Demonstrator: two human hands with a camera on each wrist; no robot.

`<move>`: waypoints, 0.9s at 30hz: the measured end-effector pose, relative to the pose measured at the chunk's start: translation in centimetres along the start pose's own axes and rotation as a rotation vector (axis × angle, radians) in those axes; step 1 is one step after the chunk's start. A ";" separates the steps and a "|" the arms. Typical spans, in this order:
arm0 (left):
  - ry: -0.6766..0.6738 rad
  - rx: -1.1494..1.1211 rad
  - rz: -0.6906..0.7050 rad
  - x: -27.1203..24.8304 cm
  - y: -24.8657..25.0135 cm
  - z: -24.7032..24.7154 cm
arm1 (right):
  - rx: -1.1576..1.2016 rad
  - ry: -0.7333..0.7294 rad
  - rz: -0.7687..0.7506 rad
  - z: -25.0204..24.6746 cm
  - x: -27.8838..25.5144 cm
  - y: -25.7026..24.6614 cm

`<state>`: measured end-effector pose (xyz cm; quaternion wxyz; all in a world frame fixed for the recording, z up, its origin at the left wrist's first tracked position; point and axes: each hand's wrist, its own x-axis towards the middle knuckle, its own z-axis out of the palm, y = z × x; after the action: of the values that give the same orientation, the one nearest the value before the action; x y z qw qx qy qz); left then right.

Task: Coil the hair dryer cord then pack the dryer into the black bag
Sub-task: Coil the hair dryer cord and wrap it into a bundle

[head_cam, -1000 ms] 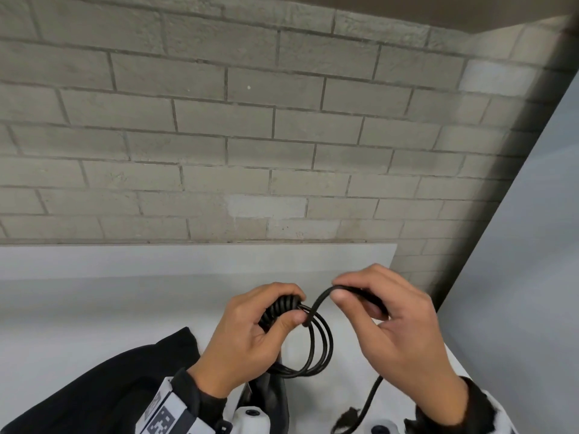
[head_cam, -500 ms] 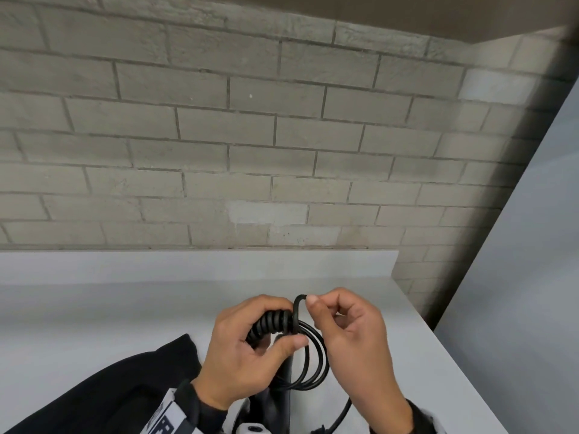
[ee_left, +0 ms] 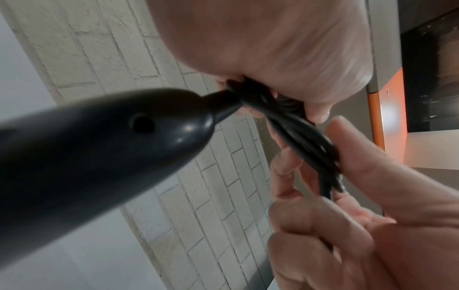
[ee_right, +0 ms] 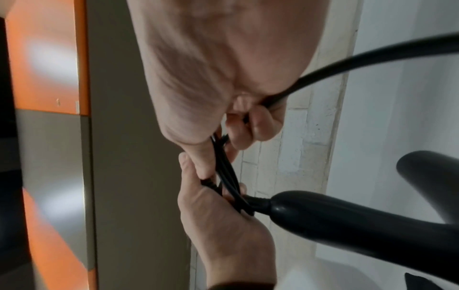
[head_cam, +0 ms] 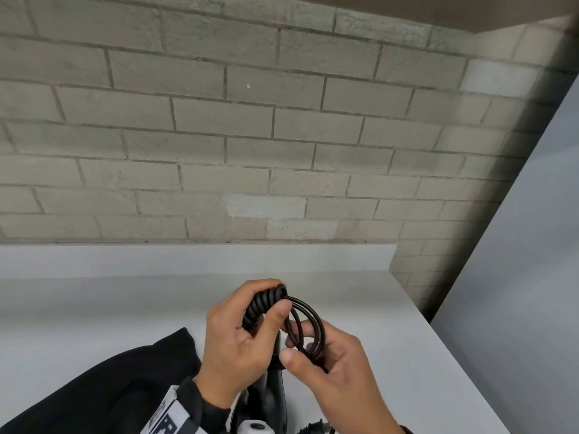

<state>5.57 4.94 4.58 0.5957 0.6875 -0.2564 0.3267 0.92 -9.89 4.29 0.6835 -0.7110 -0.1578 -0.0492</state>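
- The left hand (head_cam: 238,343) grips the gathered top of the thin black rubber cord (head_cam: 308,327), fingers curled round the bunched turns above the white countertop (head_cam: 94,308).
- The right hand (head_cam: 338,368) pinches the lower arc of about 3 loops.
- The glossy black plastic hair dryer (ee_left: 99,147) hangs below by its strain relief.
- The soft black fabric bag (head_cam: 103,389) lies left, near the wrist.
- Judgement: the cord is springy and light; hold the crossing point, or the loops spring open.
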 end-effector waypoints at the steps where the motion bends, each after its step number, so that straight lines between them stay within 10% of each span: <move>1: -0.009 -0.012 -0.020 0.1 0.1 0.0 | -0.037 -0.025 0.004 -0.3 0.2 0.0; 8: -0.053 -0.109 -0.204 0.2 0.5 0.5 | -0.152 -0.135 -0.032 -2.5 2.0 -0.2; 13: 0.037 -0.032 -0.212 0.2 0.5 1.0 | -0.505 0.420 -0.342 -0.6 1.4 1.9; 17: 0.076 0.043 -0.183 -0.2 0.4 1.3 | -1.011 0.495 -0.608 0.8 1.0 3.1; 27: -0.014 -0.026 -0.083 0.3 0.1 0.7 | -0.369 0.202 0.057 0.0 0.4 -1.4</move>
<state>5.76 4.24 4.83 0.6160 0.6920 -0.2361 0.2933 0.88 -9.77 5.69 0.5552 -0.8197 -0.0565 -0.1289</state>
